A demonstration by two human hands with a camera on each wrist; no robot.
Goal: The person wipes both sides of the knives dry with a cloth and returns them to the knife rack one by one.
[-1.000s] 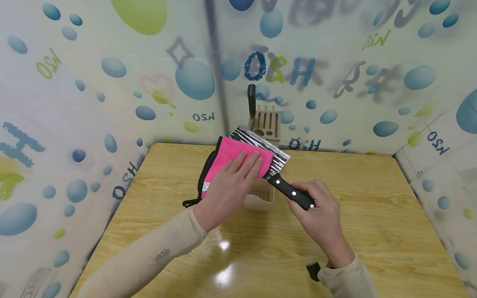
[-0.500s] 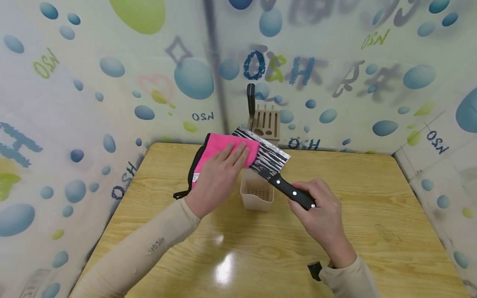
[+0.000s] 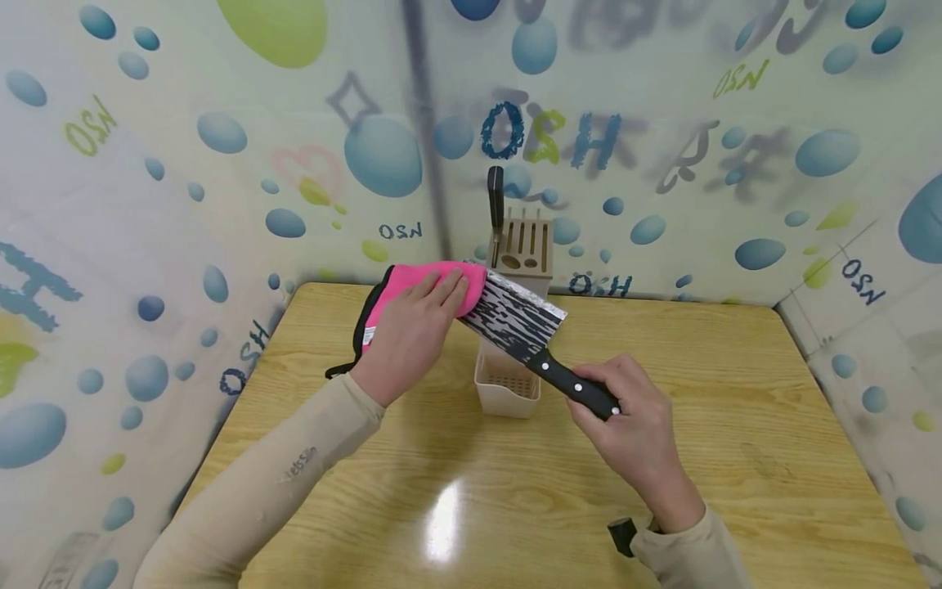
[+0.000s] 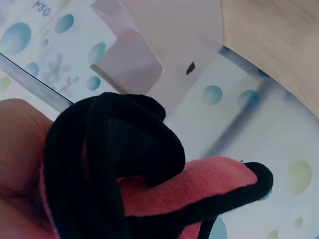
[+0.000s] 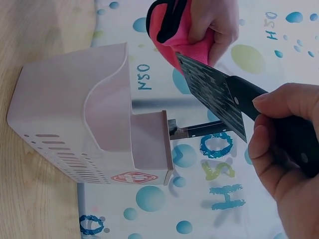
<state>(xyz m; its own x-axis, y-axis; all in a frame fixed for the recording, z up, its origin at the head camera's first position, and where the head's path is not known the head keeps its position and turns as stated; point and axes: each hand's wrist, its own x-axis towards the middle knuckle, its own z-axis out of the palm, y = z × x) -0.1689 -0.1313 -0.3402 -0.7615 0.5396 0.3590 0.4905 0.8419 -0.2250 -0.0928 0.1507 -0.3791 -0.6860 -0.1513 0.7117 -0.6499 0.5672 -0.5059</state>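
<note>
My right hand (image 3: 633, 421) grips the black riveted handle of a cleaver (image 3: 518, 319), whose blade carries a black-and-silver streaked pattern. The cleaver is held up in the air, blade pointing to the left. A pink cloth (image 3: 397, 282) with black edging is folded over the far end of the blade. My left hand (image 3: 408, 343) pinches this cloth, fingers on top and thumb beneath, as the right wrist view shows. In the left wrist view the cloth's black edging (image 4: 144, 144) bunches beside the hand, hiding most of the blade.
A beige knife holder (image 3: 508, 393) stands on the wooden table (image 3: 706, 491) behind and below the cleaver, with slots in its raised back. One black-handled knife (image 3: 496, 196) is upright in it. Patterned sheeting (image 3: 625, 74) walls in the table at the back and sides.
My left hand and the pink cloth have slid left along the blade towards its far end, uncovering more of the streaked surface. The right hand stays nearly in place on the handle.
</note>
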